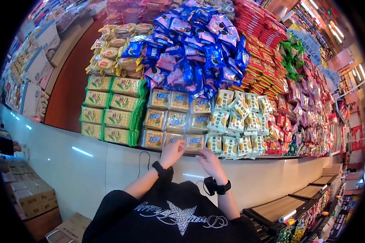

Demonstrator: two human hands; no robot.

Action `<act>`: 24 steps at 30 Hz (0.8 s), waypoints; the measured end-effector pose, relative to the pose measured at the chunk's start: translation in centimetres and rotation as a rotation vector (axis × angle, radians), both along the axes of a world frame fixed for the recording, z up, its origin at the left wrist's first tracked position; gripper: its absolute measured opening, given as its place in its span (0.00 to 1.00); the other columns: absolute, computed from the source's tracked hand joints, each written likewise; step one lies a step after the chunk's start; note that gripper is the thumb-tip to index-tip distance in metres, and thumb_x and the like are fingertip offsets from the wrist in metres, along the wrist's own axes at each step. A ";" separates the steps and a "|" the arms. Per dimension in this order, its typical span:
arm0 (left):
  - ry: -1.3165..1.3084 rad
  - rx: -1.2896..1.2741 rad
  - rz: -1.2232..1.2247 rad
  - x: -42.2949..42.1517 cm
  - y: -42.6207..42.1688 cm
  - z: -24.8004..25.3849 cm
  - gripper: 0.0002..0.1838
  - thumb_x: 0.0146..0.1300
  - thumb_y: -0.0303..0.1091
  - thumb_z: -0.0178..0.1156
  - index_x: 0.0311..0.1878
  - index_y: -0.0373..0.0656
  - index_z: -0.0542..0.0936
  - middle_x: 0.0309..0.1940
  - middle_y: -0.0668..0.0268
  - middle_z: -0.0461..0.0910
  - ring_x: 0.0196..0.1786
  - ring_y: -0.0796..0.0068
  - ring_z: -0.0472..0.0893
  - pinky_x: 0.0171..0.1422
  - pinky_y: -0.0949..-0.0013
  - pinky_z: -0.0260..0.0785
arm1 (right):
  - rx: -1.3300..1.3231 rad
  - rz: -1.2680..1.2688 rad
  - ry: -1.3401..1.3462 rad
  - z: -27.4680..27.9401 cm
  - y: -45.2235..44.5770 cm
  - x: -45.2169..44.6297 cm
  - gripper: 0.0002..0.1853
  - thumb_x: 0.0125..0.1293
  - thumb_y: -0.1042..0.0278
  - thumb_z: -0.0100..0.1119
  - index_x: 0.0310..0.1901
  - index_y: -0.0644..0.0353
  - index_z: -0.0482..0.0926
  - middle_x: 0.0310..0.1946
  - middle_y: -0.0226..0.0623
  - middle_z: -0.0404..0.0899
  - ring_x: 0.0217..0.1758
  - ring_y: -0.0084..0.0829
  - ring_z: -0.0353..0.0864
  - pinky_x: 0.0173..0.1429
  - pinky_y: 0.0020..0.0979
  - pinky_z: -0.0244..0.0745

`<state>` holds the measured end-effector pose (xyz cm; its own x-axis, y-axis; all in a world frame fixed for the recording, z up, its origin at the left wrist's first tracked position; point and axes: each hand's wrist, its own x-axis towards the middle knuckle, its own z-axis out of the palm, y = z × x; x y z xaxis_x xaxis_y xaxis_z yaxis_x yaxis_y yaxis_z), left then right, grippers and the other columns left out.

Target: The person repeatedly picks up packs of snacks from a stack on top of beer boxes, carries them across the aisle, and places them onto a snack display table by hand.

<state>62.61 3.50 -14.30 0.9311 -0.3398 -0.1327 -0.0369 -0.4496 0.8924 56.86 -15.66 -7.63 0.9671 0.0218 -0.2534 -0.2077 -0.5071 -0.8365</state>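
Both hands are at the front edge of a display of packaged snacks. My left hand (173, 152) is over the front row of clear packs of square crackers (153, 139), its fingertips bent near a pack. Just to its right, my right hand (210, 162) has its fingers apart and points at the front cracker pack (194, 142) with a blue label. Whether the left fingers grip a pack is too small to tell. White biscuit packets (230, 146) lie right of my right hand. Green-edged cracker packs (117, 135) stand to the left.
Behind are a heap of blue and pink packets (190, 52), yellow-wrapped packs (109, 52) and red packets (267, 69). Cardboard boxes (32, 190) are stacked at the lower left. A low shelf (278, 204) with wooden tops runs along the lower right.
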 end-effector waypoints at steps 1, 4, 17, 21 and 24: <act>0.001 0.018 -0.029 0.1 -0.3 0.2 0.14 0.60 0.34 0.64 0.49 0.44 0.79 0.32 0.61 0.84 0.37 0.63 0.84 0.43 0.64 0.75 | -0.154 0.046 0.028 0.6 0.1 0.4 0.17 0.64 0.61 0.60 0.49 0.65 0.79 0.46 0.50 0.79 0.51 0.46 0.80 0.54 0.38 0.75; 0.022 0.120 -0.104 0.3 -0.6 0.4 0.16 0.59 0.35 0.63 0.50 0.43 0.80 0.34 0.55 0.84 0.39 0.56 0.83 0.46 0.58 0.75 | -0.237 0.125 0.188 -0.3 0.1 1.4 0.22 0.66 0.58 0.59 0.53 0.68 0.77 0.40 0.48 0.80 0.34 0.37 0.85 0.42 0.34 0.78; -0.021 0.145 0.038 -1.4 -2.3 0.6 0.21 0.59 0.32 0.63 0.57 0.40 0.78 0.40 0.47 0.82 0.43 0.49 0.81 0.48 0.57 0.73 | -0.205 0.366 0.244 1.1 -1.9 3.8 0.22 0.67 0.52 0.57 0.50 0.66 0.79 0.32 0.47 0.84 0.30 0.36 0.86 0.38 0.35 0.78; 0.019 0.214 0.129 -2.1 -3.8 1.1 0.22 0.59 0.32 0.64 0.57 0.38 0.77 0.41 0.47 0.82 0.46 0.47 0.81 0.50 0.55 0.73 | -0.190 0.488 0.190 2.3 -3.4 4.4 0.22 0.68 0.52 0.56 0.50 0.66 0.78 0.35 0.47 0.84 0.31 0.35 0.87 0.39 0.33 0.79; -0.041 0.306 0.203 -3.0 -5.7 0.4 0.23 0.59 0.32 0.63 0.57 0.37 0.76 0.44 0.45 0.80 0.48 0.46 0.79 0.52 0.54 0.72 | -0.082 0.526 0.108 3.0 -4.9 4.2 0.22 0.69 0.54 0.56 0.52 0.66 0.77 0.37 0.46 0.84 0.31 0.34 0.87 0.40 0.33 0.79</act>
